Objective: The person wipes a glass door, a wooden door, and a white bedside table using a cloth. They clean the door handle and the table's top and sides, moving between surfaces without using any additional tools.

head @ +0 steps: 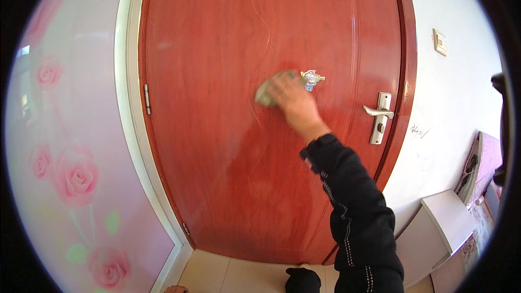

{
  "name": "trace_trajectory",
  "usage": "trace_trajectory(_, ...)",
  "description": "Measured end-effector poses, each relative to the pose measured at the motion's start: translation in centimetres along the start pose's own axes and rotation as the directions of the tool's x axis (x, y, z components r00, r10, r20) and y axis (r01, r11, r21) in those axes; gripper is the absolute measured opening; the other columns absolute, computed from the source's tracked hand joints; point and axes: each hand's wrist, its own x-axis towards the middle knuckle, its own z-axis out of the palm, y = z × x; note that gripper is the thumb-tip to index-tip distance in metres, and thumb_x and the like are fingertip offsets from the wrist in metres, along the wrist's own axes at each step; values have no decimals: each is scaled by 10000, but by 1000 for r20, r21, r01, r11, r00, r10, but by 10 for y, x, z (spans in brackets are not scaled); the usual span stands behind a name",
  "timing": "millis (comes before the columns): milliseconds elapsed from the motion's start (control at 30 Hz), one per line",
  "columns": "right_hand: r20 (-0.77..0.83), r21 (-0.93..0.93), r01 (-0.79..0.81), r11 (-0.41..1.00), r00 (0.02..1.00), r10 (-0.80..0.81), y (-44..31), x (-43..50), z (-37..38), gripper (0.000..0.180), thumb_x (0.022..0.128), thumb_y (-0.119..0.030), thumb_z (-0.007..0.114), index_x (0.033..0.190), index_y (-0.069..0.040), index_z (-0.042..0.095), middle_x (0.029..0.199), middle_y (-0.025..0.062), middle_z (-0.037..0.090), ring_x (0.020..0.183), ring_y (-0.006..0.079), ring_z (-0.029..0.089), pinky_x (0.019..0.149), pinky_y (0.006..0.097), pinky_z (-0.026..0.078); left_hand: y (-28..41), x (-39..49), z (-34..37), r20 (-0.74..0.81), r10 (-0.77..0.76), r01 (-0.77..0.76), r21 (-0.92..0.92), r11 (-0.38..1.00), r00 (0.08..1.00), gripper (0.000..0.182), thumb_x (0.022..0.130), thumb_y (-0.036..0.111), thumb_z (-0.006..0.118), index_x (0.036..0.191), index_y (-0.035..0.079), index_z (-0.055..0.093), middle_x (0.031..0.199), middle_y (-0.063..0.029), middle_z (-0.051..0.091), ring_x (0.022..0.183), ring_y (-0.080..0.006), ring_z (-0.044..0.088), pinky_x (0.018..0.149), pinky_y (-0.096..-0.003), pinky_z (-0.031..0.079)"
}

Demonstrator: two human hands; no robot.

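My right hand (pixel 294 99), in a black sleeve, presses a green cloth (pixel 266 92) against the reddish-brown wooden door (pixel 211 130). The hand is a little blurred. Just right of the fingers a small cartoon sticker (pixel 311 79) is stuck on the door. Farther right sits the metal lever handle (pixel 379 112) on its lock plate. Only a small part of my left hand (pixel 176 289) shows at the bottom edge, low over the floor; whether it holds anything is hidden.
A glossy wall panel with pink roses (pixel 77 175) stands at the left. On the right are a wall switch (pixel 440 42), a white cabinet (pixel 447 215) and a pink padded piece of furniture (pixel 488 162). A black shoe (pixel 303 280) stands on the tiled floor (pixel 207 268).
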Motion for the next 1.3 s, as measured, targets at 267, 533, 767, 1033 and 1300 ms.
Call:
trace_trajectory(267,-284,-269,-556,787,826,487,82,-8,-36,599,832,78,541,1405,-96,562,1518,135,460,1422,399,379,1185,503,318,10,10,0,-153,208,-211,-1,977,966,172,893,186,659,1012,64,683,1028,-172,693,966,-391,641,899,-480,517)
trace_trajectory(533,55,-173,-284,943,953,297,-11,-67,-23,598,837,59,554,1407,-121,557,1527,95,442,1425,398,376,1182,511,331,13,13,3,-157,230,-232,8,973,960,184,906,190,650,1033,58,671,1046,-178,684,972,-392,637,883,-481,520)
trace_trajectory(767,-183,-235,-576,783,817,547,6,-76,-23,576,867,44,527,1413,-134,554,1555,116,407,1440,409,354,1183,526,311,7,12,0,-179,242,-249,-19,968,954,166,891,162,661,1013,54,689,1013,-170,696,941,-381,649,857,-463,525)
trace_trajectory(1033,144,-87,-378,922,911,387,-80,-152,-11,599,857,27,529,1433,-141,535,1555,112,415,1454,376,352,1194,532,286,9,20,7,-189,289,-299,-30,954,939,114,789,66,698,864,61,612,857,-134,646,848,-377,608,778,-485,474)
trace_trajectory(1300,-149,-235,-642,730,766,626,-18,-183,-37,584,898,28,514,1452,-156,517,1559,122,400,1448,399,347,1184,537,293,20,21,1,-147,292,-291,29,956,945,67,832,33,653,860,28,593,869,-157,628,852,-378,593,767,-484,466)
